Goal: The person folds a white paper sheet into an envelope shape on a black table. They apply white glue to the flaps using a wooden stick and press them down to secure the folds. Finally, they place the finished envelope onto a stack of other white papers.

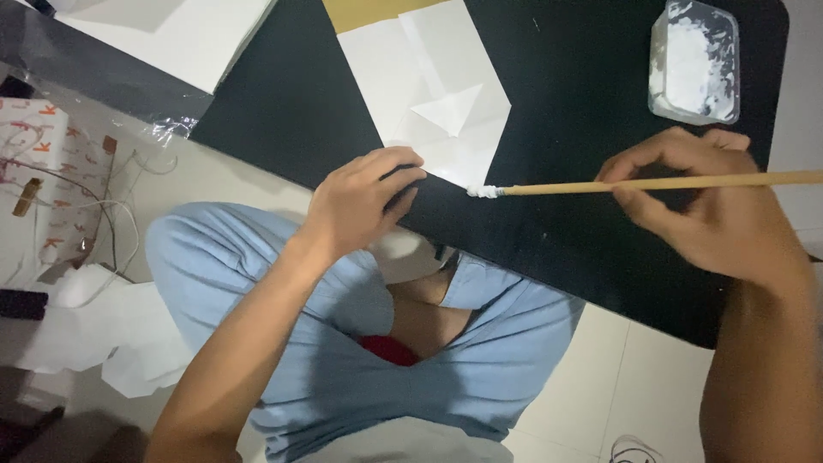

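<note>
right hand (711,206) pinch grip on stick (651,183); left hand (360,201) curled, pressing folded paper (446,103).

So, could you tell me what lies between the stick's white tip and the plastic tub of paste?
In the head view, only bare black board lies between the stick's tip and the tub.

The person wears loose, light blue cotton shorts (343,343) whose soft cloth wrinkles in broad folds over both thighs. A small patch of red fabric (390,349) shows at the middle, between the two legs of the shorts. Both forearms and both hands are bare, with no sleeves, watch or rings in sight.
</note>
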